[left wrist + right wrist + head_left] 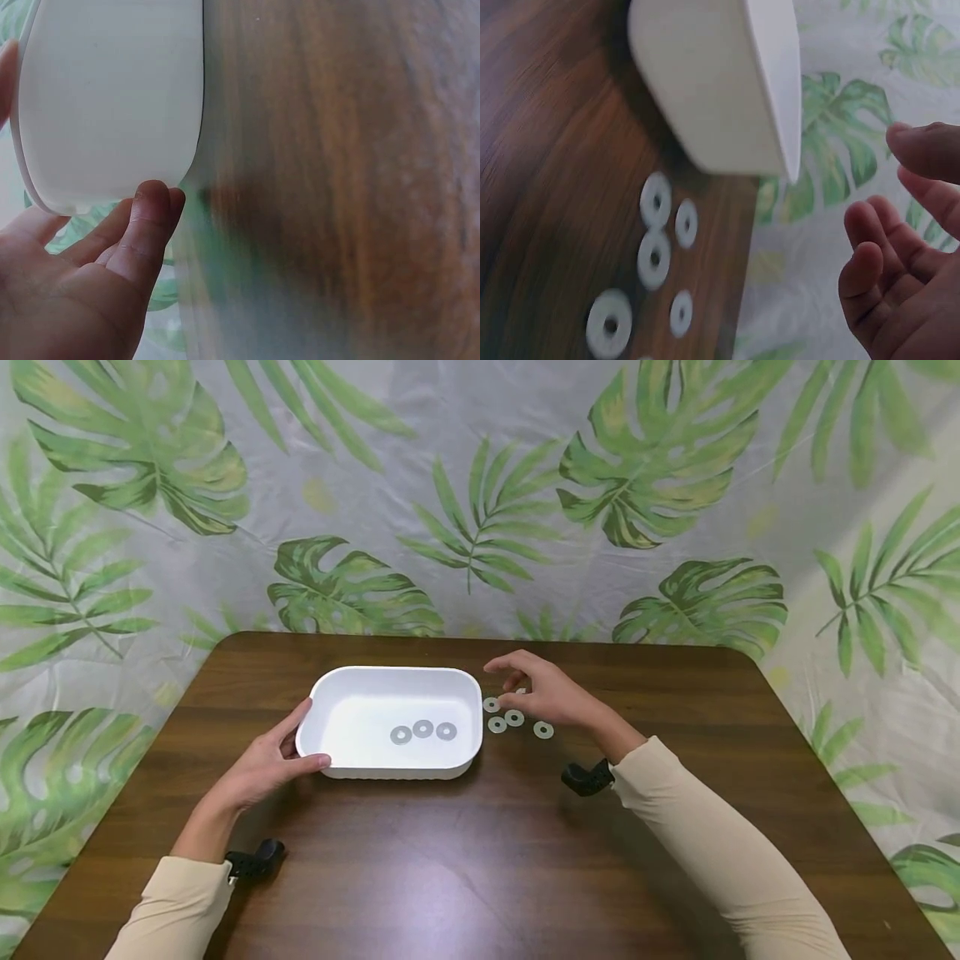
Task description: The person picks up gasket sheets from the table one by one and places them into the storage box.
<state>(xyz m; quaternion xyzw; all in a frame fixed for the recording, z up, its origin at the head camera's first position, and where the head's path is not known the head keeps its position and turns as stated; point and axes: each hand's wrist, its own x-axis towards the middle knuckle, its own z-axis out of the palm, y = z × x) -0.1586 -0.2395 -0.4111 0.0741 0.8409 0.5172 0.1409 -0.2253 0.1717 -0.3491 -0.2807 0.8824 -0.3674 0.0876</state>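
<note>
A white plastic bin (352, 693) sits mid-table with three grey washers (423, 730) in a row on its floor. My left hand (306, 737) holds the bin's left end, thumb (150, 217) against the front corner and fingers over the far rim. Several loose washers (514, 718) lie on the wood just right of the bin (712, 97). Above them hovers my right hand (512, 683), its fingers (877, 240) loosely curved and holding nothing. The same loose washers (655, 259) show blurred in the right wrist view.
The brown wooden table (480, 860) has rounded far corners and a leaf-print cloth (480, 485) hanging behind and around it. Black wrist mounts (588, 777) sit under each sleeve.
</note>
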